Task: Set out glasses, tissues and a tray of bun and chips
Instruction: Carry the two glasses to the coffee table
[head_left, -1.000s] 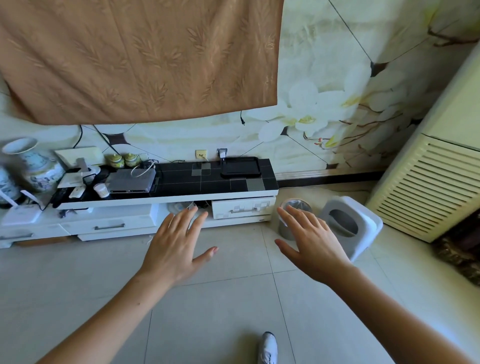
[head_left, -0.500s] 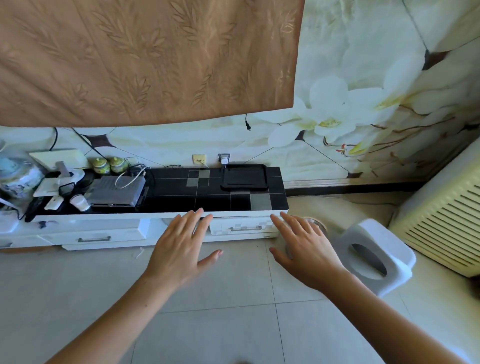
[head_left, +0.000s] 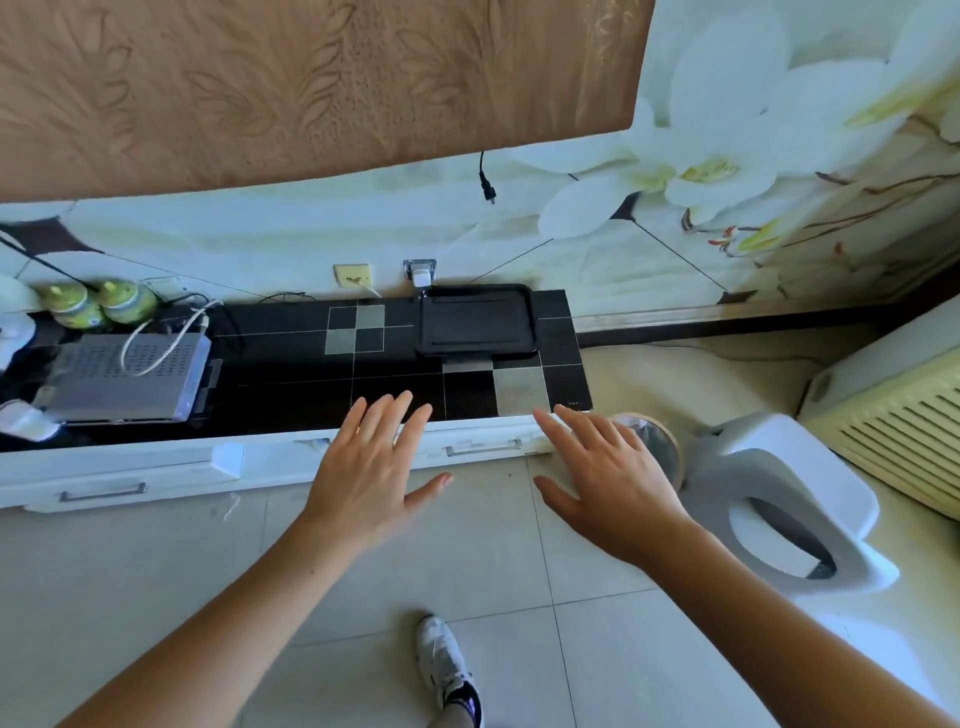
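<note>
An empty black rectangular tray (head_left: 477, 319) lies flat at the back right of a low cabinet with a black tiled top (head_left: 291, 364). My left hand (head_left: 371, 467) is stretched out palm down, fingers spread, its tips over the cabinet's front edge, below and left of the tray. My right hand (head_left: 608, 475) is also spread and empty, near the cabinet's right front corner. Neither hand touches the tray. No glasses, tissues, bun or chips are in view.
A grey set-top box (head_left: 124, 376) with a white cable and two green jars (head_left: 98, 306) sit on the cabinet's left. On the floor to the right stand a small bin (head_left: 657, 447), a white foam block (head_left: 789, 499) and a cream louvred unit (head_left: 898, 415). My shoe (head_left: 447, 670) is below.
I have stepped closer to the cabinet. Both open hands have moved forward toward its front edge, and the tray now appears larger and nearer.
</note>
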